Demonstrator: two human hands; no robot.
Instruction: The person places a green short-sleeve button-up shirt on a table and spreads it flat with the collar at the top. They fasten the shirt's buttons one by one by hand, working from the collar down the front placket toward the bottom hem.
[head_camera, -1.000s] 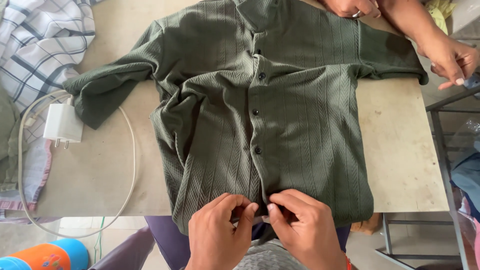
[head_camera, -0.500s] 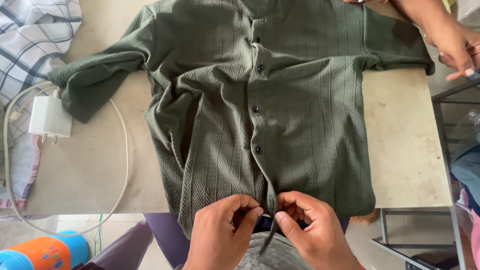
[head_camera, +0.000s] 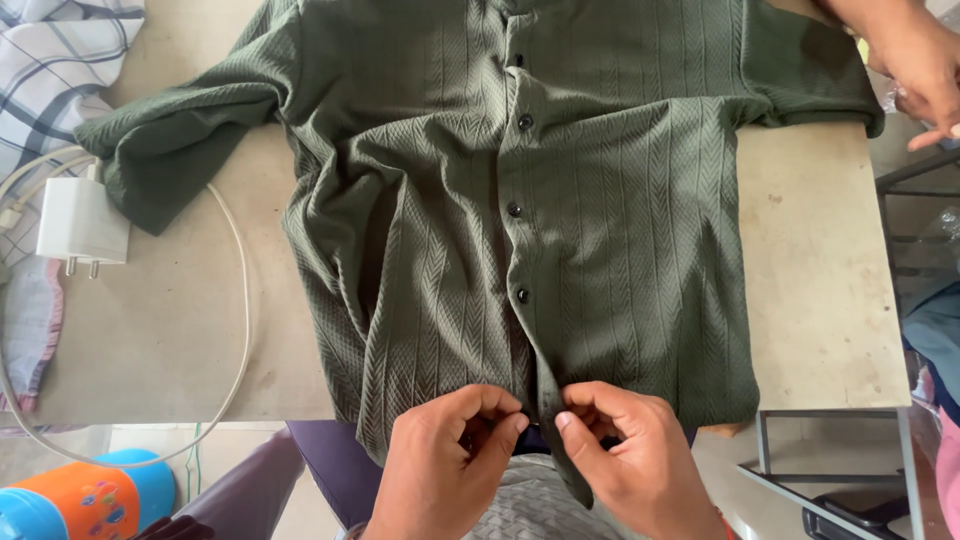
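Green shirt (head_camera: 560, 200): spread front-up on the counter (head_camera: 820, 280), hem overhanging the near edge, so the placket is reachable. Left hand (head_camera: 445, 465) and right hand (head_camera: 625, 460): each grip pinched closed on the hem either side of the placket, edges drawn together.

head view, steep downward, close over table (head_camera: 820, 300)
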